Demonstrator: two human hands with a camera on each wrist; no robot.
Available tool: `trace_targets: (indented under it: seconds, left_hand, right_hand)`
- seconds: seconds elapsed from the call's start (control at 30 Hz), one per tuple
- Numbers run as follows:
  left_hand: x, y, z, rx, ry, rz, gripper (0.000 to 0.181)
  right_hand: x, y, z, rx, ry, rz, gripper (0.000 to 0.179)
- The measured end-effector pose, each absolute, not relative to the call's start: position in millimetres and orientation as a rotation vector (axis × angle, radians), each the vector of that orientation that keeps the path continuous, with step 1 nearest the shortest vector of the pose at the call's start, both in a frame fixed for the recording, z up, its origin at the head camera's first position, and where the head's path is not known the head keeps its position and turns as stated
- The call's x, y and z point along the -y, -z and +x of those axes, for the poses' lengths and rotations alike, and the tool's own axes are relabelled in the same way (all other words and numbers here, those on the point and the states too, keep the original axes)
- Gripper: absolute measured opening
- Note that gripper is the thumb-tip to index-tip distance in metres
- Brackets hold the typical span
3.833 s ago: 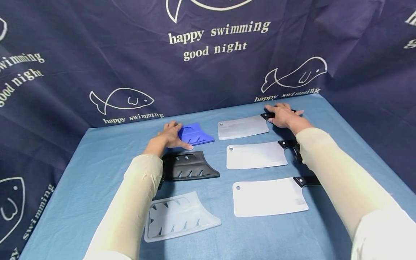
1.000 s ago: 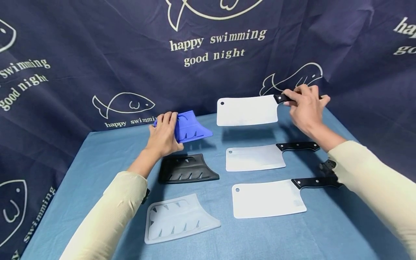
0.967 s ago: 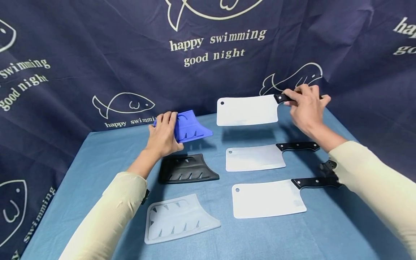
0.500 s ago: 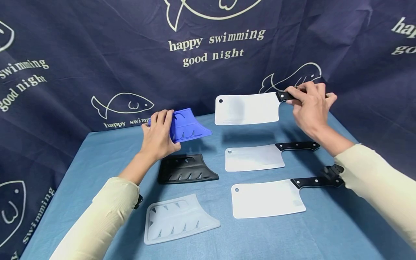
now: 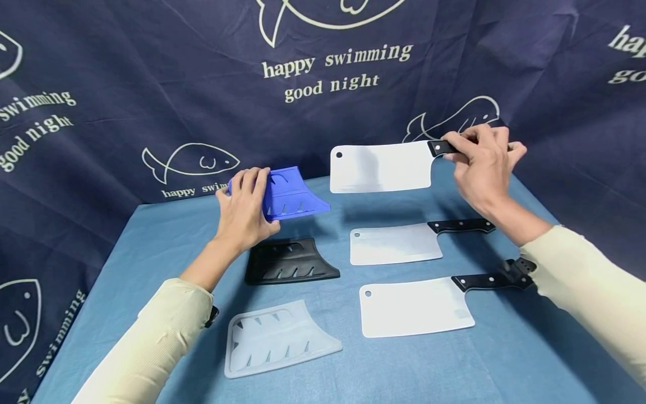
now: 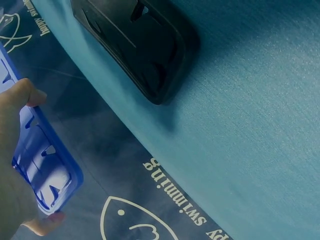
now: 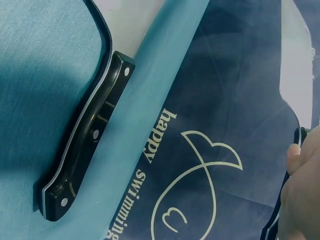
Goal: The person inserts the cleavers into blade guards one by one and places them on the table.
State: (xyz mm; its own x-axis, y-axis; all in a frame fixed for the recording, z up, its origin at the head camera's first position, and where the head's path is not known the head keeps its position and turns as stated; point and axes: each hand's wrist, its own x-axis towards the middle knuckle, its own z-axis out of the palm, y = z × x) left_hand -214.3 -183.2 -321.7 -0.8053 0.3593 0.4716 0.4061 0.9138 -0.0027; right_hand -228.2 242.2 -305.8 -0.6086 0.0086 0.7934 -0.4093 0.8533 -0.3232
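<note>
My left hand [image 5: 242, 210] grips the closed end of a blue blade guard [image 5: 292, 195], thumb on its near edge, and holds it above the table. In the left wrist view the blue blade guard [image 6: 47, 160] shows its slotted face between thumb and fingers. Level with it on the right, a cleaver [image 5: 378, 168] hangs in the air, its broad blade pointing left toward the guard's flared mouth, a narrow gap apart. My right hand [image 5: 484, 168] holds this cleaver by its black handle [image 5: 440, 148], mostly covered by the fingers.
On the blue cloth lie a black blade guard [image 5: 292, 261] and a translucent white one [image 5: 280, 339]. Right of them rest two more cleavers, a middle one [image 5: 396, 245] and a nearer one [image 5: 414, 308], handles to the right. A dark printed curtain [image 5: 323, 123] stands behind the table.
Since the earliest frame, both hands have lifted the blue blade guard and the far cleaver off the cloth. In the last second both rose slightly, and the cleaver shifted a little left.
</note>
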Motion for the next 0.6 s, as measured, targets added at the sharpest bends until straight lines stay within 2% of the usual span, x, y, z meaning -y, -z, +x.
trace_targets:
  seconds: [0.33, 0.6]
  left_hand:
    - [182.1, 319.7, -213.3, 2.581, 0.143, -0.546, 0.111]
    - [178.3, 318.1, -214.5, 2.541, 0.140, -0.554, 0.108]
  right_hand:
    - [-241.5, 309.9, -224.2, 2.127, -0.644, 0.292, 0.038]
    - [-240.2, 311.3, -223.1, 2.120, -0.638, 0.310, 0.034]
